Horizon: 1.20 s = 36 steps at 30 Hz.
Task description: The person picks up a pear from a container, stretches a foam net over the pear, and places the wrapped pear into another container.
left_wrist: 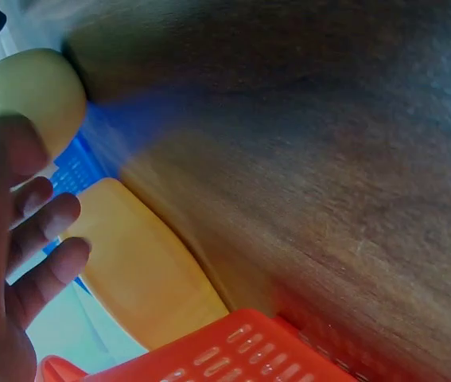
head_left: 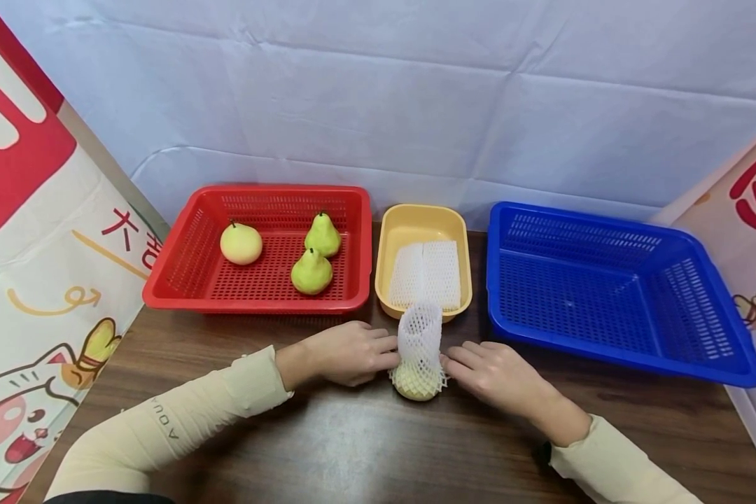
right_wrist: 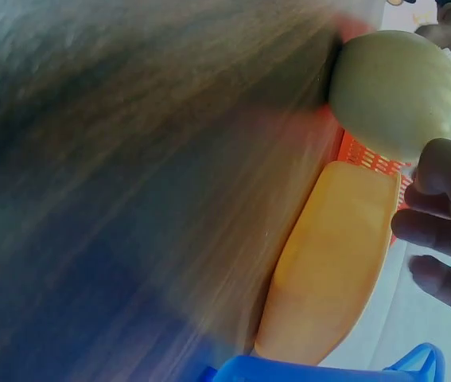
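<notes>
Fingertips of the left grip (head_left: 353, 353) and right grip (head_left: 502, 376) are pinched at opposite sides of a white foam net (head_left: 420, 336). The net is stretched upright around a pale yellow fruit (head_left: 416, 392), which is set on the wooden surface (head_left: 327, 448) between them. Just behind, two flat nets (head_left: 441, 269) are held in a yellow tray (head_left: 422, 222), flanked at left by a red basket (head_left: 258, 304) containing a round fruit (head_left: 241, 243) and two green pears (head_left: 311, 273), and at right by a blue basket (head_left: 554, 294).
</notes>
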Available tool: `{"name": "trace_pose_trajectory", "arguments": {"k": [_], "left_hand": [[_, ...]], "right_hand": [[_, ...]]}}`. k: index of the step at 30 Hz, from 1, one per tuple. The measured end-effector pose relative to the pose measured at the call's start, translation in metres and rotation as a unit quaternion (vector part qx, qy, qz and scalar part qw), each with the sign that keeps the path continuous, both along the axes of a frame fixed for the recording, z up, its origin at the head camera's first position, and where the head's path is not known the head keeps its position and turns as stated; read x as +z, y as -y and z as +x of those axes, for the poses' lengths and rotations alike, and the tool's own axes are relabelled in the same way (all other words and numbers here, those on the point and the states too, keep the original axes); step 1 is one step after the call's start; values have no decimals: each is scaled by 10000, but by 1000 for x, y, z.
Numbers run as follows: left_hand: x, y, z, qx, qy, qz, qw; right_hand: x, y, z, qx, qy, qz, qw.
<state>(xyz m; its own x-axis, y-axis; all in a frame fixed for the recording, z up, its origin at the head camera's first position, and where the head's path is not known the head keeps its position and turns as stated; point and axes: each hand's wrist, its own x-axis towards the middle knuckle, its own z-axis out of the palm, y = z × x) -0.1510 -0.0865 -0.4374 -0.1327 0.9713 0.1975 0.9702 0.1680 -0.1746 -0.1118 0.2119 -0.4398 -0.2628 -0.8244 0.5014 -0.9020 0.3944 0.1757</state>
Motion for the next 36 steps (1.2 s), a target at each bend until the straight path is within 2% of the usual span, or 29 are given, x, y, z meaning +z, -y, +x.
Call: {"name": "trace_pose_trajectory", "arguments": {"k": [2, 7, 14, 18, 23, 25, 28, 33, 36], "left_hand": [[1, 1, 0, -20, 374, -37, 9993], [-1, 1, 0, 24, 997, 130, 9949], [-3, -7, 3, 411, 1701, 1123, 9781], [-3, -10, 4, 677, 2187, 1438, 9628], [1, -11, 5, 1329, 3028, 1301, 9347], [2, -12, 6, 1492, 3279, 1255, 9244], [3, -12, 7, 1566, 3430, 1234, 9179], [3, -11, 8, 1608, 3428, 1194, 9178], [1, -11, 9, 1588, 3527, 1264, 9135]], "right_hand": [[0, -1, 1, -25, 190, 35, 9998], [-3, -3, 1, -53, 519, -102, 9986], [-4, 3, 2, -205, 978, -648, 9929], [-3, 5, 4, -463, 1340, -779, 9868], [-3, 5, 7, -801, 1860, -1019, 9740], [-4, 6, 7, -861, 1997, -1139, 9694], [-4, 6, 8, -822, 2166, -1247, 9648], [-3, 7, 7, -621, 2336, -1224, 9626], [-4, 7, 7, -548, 2343, -1251, 9625]]}}
